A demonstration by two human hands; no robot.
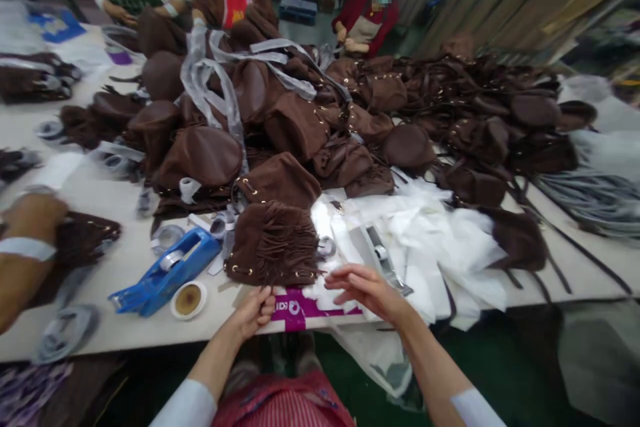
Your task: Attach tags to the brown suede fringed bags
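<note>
1. Head view: a brown fringed bag (273, 240) lies on the surface (127, 330) around the middle of its near edge, eyeletted rim toward that edge.
2. Left grip (257, 312) is curled in, fingertips at the bag's near rim; whether they pinch a strand there, I cannot tell.
3. Right grip (367, 290) is loosely spread, nothing seen in it, just beside the bag's near right corner and over white wrapping (425, 247).
4. Left of the bag, toward the near edge, sits a blue tape dispenser (160, 280).
5. Heaped brown bags (295, 120) cover the surface toward its far edge; another person's arm (30, 247) reaches in from the left.
6. Step in hand, I judge: handling the bag by its eyeletted rim.
7. Any next move there seems to call for steady left fingers, with the right ones brought to the rim's other end, clear of the wrapping.
</note>
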